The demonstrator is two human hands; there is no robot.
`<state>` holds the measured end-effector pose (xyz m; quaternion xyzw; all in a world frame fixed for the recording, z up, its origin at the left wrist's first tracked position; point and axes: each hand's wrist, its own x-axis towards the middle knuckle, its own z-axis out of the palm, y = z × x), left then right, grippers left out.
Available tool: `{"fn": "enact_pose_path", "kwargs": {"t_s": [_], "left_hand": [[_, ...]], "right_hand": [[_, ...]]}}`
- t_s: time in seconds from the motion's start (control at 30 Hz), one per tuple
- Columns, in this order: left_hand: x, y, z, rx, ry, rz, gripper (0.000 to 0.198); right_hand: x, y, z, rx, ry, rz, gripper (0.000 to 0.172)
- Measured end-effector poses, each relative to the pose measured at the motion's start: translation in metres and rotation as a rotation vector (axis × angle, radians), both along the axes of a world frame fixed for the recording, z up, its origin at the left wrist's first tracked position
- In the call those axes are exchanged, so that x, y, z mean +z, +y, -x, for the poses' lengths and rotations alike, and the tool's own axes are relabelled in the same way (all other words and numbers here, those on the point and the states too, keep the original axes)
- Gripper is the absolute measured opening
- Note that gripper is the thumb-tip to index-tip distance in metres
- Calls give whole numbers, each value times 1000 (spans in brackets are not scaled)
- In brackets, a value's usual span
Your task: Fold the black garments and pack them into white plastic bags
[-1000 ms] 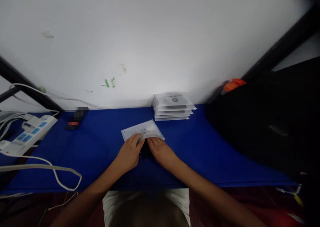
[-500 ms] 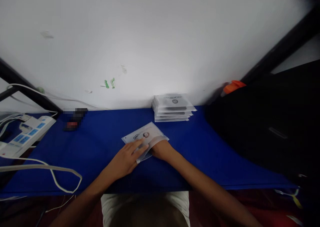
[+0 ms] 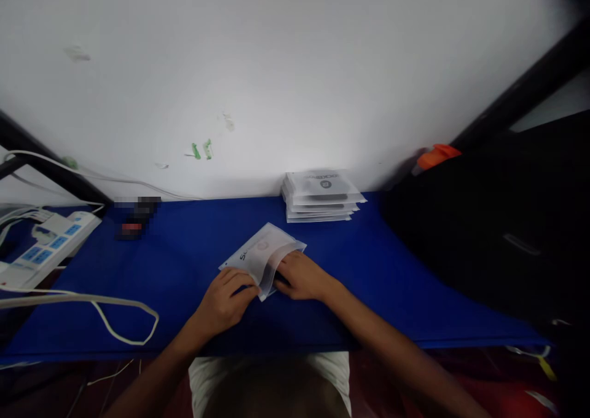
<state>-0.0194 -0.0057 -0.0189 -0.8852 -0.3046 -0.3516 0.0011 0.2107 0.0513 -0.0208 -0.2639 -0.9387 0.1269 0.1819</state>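
A frosted plastic pouch (image 3: 258,246) with dark lettering and a round logo lies at a slant on the blue table, its mouth facing right and toward me. My left hand (image 3: 225,301) is closed on the pouch's near left edge, thumb and fingers pinching the plastic near the open corner. The fingers of my right hand (image 3: 302,275) reach inside the mouth under the raised flap. Its thumb shows at the opening, while the fingertips are covered by the cloudy plastic, so what they touch is hidden.
Similar pouches form a stack (image 3: 320,197) against the white wall. A power strip (image 3: 50,249) with plugs and loose white cables (image 3: 115,304) occupies the left side. At the back left lies a blurred dark object (image 3: 141,218). A large black bag (image 3: 483,240) covers the right side.
My left hand has gone from lying spread over the pouch to pinching its near edge. My right hand has drawn slightly out of the mouth, and the flap stands higher.
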Motion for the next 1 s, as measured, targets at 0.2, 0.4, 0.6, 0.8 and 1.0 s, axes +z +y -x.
{"fn": "enact_pose_path", "kwargs": {"t_s": [0.2,0.4,0.6,0.8,1.0], "left_hand": [[4,0,-4,25,-133,-29,22],[3,-2,-16,75,-331,10,17],[17,-2,-8,133,-407,-22,13],[34,-3,4,197,-496,-35,12],[34,-8,-9,-21,-578,150,8]], "right_hand": [[10,-32,4,-4,360,-467,25],[6,-34,18,-7,305,-512,17],[-1,1,-4,-73,217,-489,18],[-2,22,-47,-229,171,-402,22],[23,-7,-48,-160,54,-116,45]]}}
